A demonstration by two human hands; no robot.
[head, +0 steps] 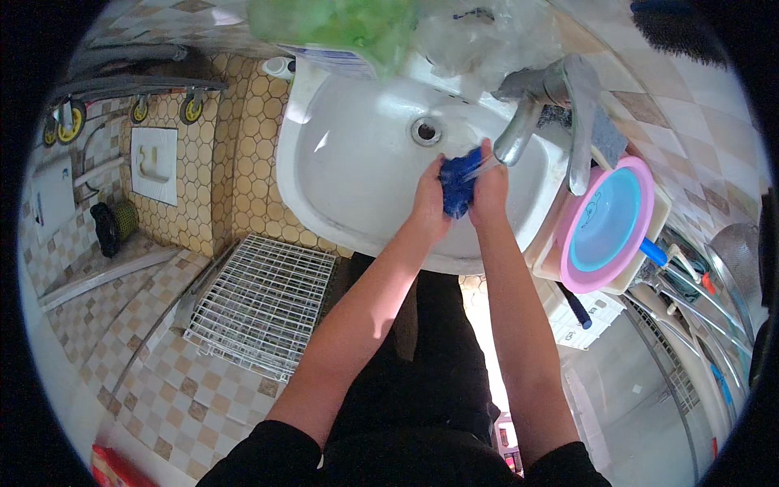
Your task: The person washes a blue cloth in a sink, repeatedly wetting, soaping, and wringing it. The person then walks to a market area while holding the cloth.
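A wet, dark blue cloth (457, 182) is bunched between my two hands over the white ceramic washbasin (359, 213). My left hand (433, 198) grips the cloth's left side, and my right hand (490, 190) holds its right side, near the metal faucet (517, 137). Water runs from the spout onto the cloth. The round drain (426, 131) lies just above my hands in the picture, uncovered. Parts of the fingers are hidden by the cloth.
Plastic bags and a green pack (341, 30) lie along the basin's back edge. Pink and blue plastic basins (608, 219) are stacked at its right. White wire racks (261, 304) stand lower left. A metal strainer (736, 262) is at far right.
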